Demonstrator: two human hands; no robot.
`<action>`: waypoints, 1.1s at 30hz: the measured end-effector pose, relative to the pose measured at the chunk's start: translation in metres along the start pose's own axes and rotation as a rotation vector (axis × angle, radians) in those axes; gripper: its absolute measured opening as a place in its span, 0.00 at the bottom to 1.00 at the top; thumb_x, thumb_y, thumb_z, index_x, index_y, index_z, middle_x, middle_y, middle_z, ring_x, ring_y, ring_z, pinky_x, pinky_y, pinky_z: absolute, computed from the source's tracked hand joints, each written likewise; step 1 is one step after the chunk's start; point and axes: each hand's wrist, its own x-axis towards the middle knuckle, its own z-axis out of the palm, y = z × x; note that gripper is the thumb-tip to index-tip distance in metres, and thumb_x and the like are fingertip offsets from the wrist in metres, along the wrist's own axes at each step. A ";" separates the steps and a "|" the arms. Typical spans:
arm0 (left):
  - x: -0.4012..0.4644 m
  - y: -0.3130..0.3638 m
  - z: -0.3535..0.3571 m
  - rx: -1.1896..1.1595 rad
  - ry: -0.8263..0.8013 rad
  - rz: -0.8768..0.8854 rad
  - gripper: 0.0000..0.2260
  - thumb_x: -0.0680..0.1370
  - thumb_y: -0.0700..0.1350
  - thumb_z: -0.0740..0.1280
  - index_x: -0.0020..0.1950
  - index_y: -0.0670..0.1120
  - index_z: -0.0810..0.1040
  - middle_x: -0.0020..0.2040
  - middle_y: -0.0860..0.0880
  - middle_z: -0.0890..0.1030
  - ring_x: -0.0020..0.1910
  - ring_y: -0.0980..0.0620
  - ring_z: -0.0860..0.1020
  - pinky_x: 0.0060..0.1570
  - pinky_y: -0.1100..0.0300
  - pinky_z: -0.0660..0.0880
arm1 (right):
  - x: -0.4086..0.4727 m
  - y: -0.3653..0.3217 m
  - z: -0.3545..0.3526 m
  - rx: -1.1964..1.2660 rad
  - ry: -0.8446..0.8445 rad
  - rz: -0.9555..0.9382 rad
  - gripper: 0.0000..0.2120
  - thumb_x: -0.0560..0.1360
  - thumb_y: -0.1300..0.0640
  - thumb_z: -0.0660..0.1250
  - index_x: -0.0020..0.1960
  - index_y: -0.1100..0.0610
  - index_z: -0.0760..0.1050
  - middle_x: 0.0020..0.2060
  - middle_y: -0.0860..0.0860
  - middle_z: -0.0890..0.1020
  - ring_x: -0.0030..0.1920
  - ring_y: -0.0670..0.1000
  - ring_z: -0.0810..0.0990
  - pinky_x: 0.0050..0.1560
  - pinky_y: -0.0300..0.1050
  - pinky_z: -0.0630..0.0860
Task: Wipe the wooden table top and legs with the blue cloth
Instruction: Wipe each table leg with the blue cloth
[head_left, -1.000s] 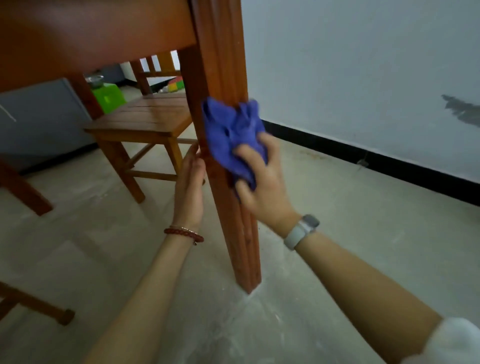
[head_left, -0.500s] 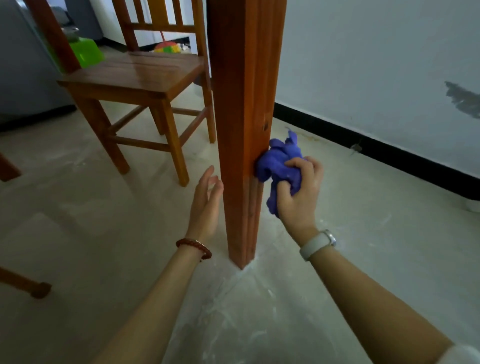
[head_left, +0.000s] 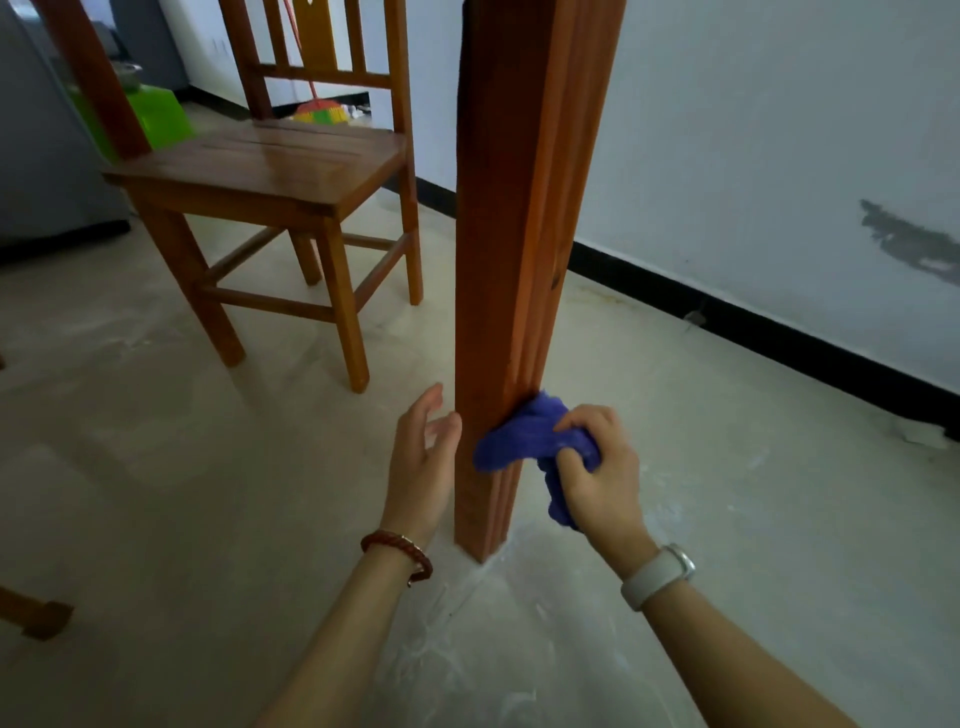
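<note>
A thick reddish wooden table leg runs from the top of the view down to the pale floor. My right hand grips the bunched blue cloth and presses it against the leg's lower right side, a little above the foot. My left hand hovers just left of the leg at the same height, fingers relaxed, holding nothing; its fingertips are close to the wood, and contact cannot be told. The table top is out of view.
A wooden chair stands behind and left of the leg. A white wall with a black skirting runs along the right. Another wooden foot shows at the lower left. A green stool sits far back left.
My right hand has slid the blue cloth down the leg from near the top to just above the foot. My left hand followed downward beside the leg. The view dropped lower.
</note>
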 end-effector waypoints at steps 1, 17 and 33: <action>0.002 0.011 0.002 -0.005 -0.001 0.036 0.16 0.80 0.48 0.56 0.67 0.55 0.63 0.67 0.54 0.66 0.61 0.57 0.67 0.53 0.63 0.67 | 0.009 -0.016 -0.007 0.013 0.034 -0.101 0.07 0.62 0.56 0.56 0.37 0.49 0.72 0.41 0.47 0.73 0.44 0.38 0.73 0.46 0.31 0.69; 0.031 0.084 -0.044 -0.161 0.146 0.257 0.12 0.80 0.53 0.54 0.62 0.55 0.68 0.61 0.53 0.72 0.58 0.55 0.72 0.50 0.65 0.70 | 0.091 -0.128 0.005 -0.954 0.258 -1.145 0.14 0.66 0.63 0.65 0.49 0.53 0.81 0.56 0.54 0.80 0.57 0.60 0.65 0.51 0.56 0.67; -0.018 -0.045 -0.068 0.070 0.226 -0.164 0.15 0.79 0.47 0.58 0.66 0.48 0.69 0.65 0.48 0.71 0.62 0.49 0.72 0.63 0.50 0.70 | 0.019 -0.015 0.050 -1.044 -0.153 -1.006 0.17 0.71 0.62 0.57 0.54 0.52 0.78 0.60 0.54 0.76 0.56 0.59 0.70 0.48 0.55 0.71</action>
